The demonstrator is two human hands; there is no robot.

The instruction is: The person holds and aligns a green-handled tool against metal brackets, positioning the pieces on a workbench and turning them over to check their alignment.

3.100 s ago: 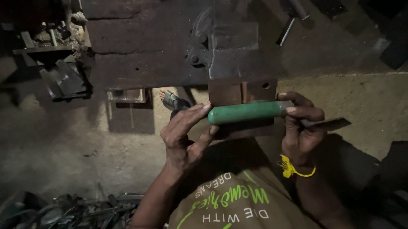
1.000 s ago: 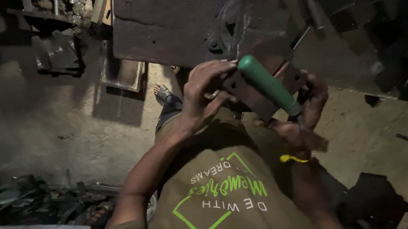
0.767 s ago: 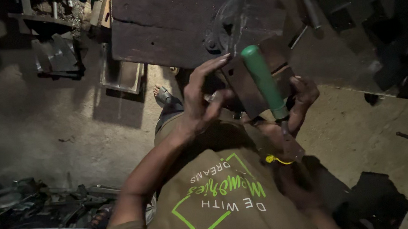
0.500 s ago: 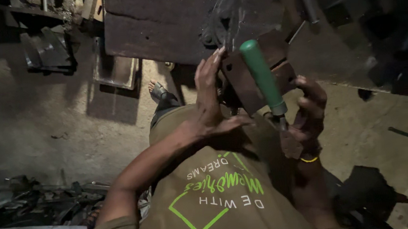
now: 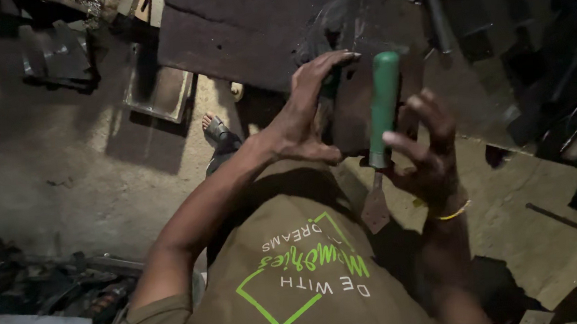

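Note:
My right hand (image 5: 425, 151) holds a tool with a green handle (image 5: 383, 103) and a flat rusty metal blade (image 5: 374, 206) pointing down toward my chest; the handle stands nearly upright. My left hand (image 5: 308, 112) is spread open, its fingers reaching up against the dark metal block (image 5: 360, 115) at the edge of the workbench, just left of the green handle. A yellow band circles my right wrist. My olive shirt with green and white print fills the lower middle.
A dark wooden workbench (image 5: 244, 28) spans the top. A shallow metal tray (image 5: 155, 87) lies on the concrete floor at left, with my sandalled foot (image 5: 217, 130) near it. Scrap metal (image 5: 45, 291) piles at the lower left; rods and tools lie at right.
The green-handled tool has swung from lying level across both hands to nearly upright in my right hand. My left hand let go of it and moved up onto the metal block.

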